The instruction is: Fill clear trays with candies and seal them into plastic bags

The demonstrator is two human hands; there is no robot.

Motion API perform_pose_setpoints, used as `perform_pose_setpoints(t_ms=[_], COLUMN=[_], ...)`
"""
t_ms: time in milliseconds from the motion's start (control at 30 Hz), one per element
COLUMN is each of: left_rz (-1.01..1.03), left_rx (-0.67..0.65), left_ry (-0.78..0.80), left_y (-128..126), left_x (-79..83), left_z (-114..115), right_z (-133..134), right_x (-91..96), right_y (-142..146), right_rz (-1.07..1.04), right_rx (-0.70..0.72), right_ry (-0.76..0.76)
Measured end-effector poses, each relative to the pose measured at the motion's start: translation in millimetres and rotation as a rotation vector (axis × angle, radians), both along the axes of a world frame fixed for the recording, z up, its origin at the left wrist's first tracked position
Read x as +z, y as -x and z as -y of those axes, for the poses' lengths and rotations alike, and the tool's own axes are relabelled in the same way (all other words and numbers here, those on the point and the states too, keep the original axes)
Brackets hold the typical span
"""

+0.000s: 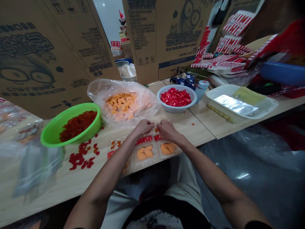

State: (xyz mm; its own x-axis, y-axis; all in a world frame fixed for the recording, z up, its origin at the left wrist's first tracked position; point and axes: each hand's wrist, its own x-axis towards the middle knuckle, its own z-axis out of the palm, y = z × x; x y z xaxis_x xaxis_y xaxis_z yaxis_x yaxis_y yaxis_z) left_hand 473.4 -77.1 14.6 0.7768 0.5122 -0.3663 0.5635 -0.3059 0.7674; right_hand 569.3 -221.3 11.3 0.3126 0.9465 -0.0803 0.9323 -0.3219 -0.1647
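Observation:
Side by side over the upper compartments of clear plastic trays (133,156), both my hands are curled with fingertips pinched. My left hand (143,127) has a small dark red piece at its fingertips, too small to name surely. In my right hand (166,129) the fingers hide whatever is between them; a small orange gummy piece (156,129) lies just beside it. Under my hands, the trays hold red wrapped packets (147,139) in the middle row. Peach-orange puffy pieces (145,153) fill the near compartments. My left forearm covers part of the trays.
A green bowl (45,136) of dark red gummies stands left, with loose red pieces (82,156) beside it. Behind are a plastic bag (97,92) of orange pieces and a pale blue bowl (176,109) of red packets. A white tub (234,116) stands right, cardboard boxes (147,41) behind.

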Motion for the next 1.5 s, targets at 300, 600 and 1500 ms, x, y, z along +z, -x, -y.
perform_pose_setpoints(t_ms=[300, 600, 1500], left_rz=[-0.131, -0.225, 0.075], left_rx=[-0.168, -0.284, 0.052], left_ry=[-0.422, -0.462, -0.132], left_y=[-17.9, -26.5, -17.2], left_x=[0.4, -6.9, -10.0], left_z=[16.1, 16.1, -17.9], right_z=[22.6, 31.2, 4.8], right_x=[1.9, -11.2, -7.1], right_y=[14.3, 23.6, -21.8], right_rz=[-0.01, 0.018, -0.029], right_rx=[0.052, 0.105, -0.065], right_ry=[0.012, 0.049, 0.009])
